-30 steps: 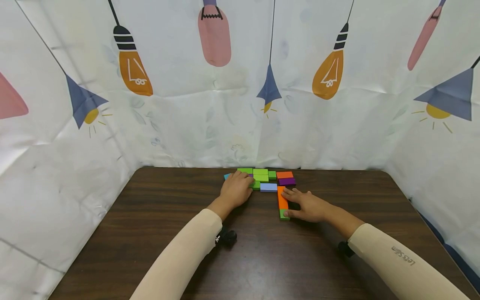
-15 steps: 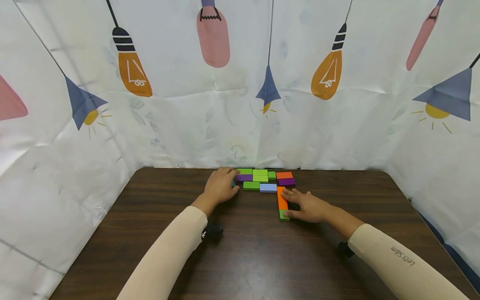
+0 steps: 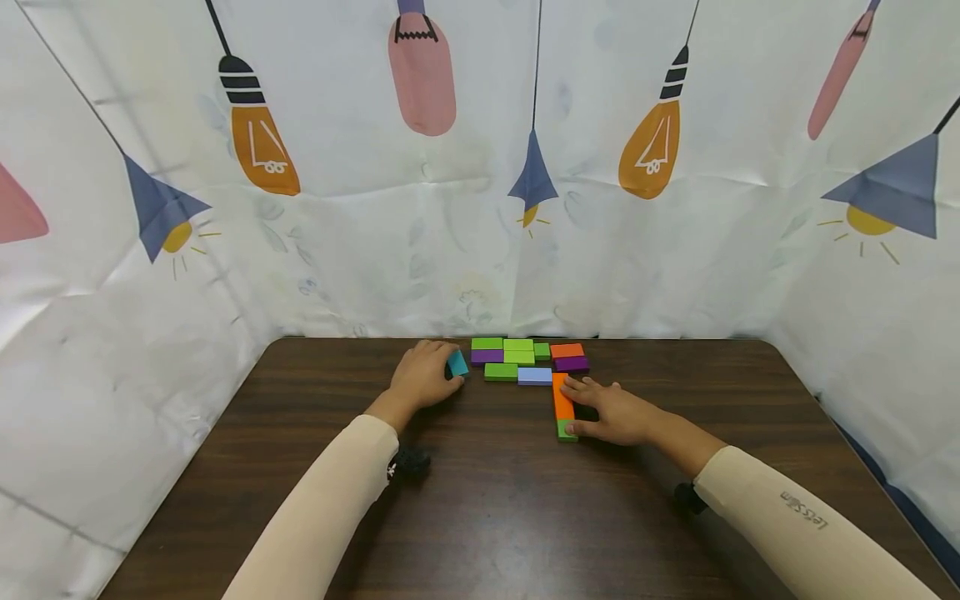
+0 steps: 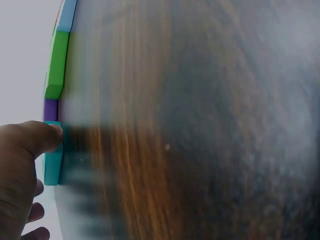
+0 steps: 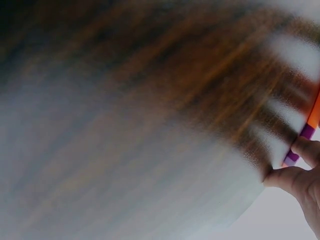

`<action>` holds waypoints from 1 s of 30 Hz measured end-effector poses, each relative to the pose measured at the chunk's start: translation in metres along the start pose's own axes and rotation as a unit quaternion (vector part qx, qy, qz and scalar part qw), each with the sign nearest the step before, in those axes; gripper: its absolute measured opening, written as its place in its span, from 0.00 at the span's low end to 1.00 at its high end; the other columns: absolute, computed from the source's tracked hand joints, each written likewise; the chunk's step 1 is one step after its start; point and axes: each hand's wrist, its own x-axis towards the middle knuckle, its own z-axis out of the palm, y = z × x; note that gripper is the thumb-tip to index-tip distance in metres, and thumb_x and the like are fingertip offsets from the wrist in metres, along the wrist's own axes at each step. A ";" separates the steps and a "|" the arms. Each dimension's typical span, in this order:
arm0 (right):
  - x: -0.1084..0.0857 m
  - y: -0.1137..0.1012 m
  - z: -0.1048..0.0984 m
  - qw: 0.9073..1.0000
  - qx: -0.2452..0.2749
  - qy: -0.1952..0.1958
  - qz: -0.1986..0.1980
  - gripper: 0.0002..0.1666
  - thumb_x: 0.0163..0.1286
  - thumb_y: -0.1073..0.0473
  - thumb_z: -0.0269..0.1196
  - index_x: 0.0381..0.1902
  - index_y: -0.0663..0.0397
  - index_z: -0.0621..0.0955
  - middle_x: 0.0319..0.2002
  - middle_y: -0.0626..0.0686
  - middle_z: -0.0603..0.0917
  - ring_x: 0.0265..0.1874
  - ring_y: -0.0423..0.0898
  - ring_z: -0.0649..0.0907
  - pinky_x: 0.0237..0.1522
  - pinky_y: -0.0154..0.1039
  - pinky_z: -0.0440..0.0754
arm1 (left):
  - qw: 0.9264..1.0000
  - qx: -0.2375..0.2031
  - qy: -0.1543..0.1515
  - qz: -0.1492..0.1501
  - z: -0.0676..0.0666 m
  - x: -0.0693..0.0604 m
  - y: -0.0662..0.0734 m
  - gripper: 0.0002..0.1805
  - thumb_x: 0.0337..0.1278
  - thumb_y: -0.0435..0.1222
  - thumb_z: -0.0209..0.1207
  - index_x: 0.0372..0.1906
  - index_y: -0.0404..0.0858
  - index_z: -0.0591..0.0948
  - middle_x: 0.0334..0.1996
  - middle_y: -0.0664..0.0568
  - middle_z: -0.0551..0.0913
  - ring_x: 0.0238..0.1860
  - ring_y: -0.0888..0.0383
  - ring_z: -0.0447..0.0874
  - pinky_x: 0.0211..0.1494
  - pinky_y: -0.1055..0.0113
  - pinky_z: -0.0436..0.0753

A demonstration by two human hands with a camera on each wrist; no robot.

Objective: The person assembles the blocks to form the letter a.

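Observation:
My left hand (image 3: 420,377) is at the left end of a group of coloured blocks and pinches a teal block (image 3: 458,363) between thumb and finger. In the left wrist view the thumb lies on the teal block (image 4: 53,167), and the other fingertips show beyond it. My right hand (image 3: 613,412) rests with spread fingers on an orange block (image 3: 563,398) and touches a green block (image 3: 567,434) at its near end. In the right wrist view, a purple block (image 5: 306,132) and an orange strip (image 5: 315,112) show beyond the right fingers.
Between the hands lie a purple block (image 3: 487,357), several green blocks (image 3: 501,372) and a light blue block (image 3: 535,377). A red-orange block (image 3: 567,350) and a dark purple block (image 3: 571,364) sit at the back right. The brown table (image 3: 480,517) meets a patterned curtain (image 3: 480,250) behind.
The left hand has moved left, off the purple and green blocks, and the teal block now shows beside its fingers. The right hand stays on the orange and green blocks.

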 end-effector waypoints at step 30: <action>0.001 0.001 0.000 1.000 -0.002 -0.007 0.005 0.49 0.73 0.31 0.58 0.80 0.53 0.62 0.80 0.54 0.57 0.78 0.62 0.54 0.68 0.76 0.50 | 0.994 -0.096 0.034 0.035 -0.008 -0.024 -0.010 0.28 0.61 0.50 0.69 0.61 0.40 0.80 0.61 0.47 0.81 0.68 0.42 0.69 0.68 0.42 0.71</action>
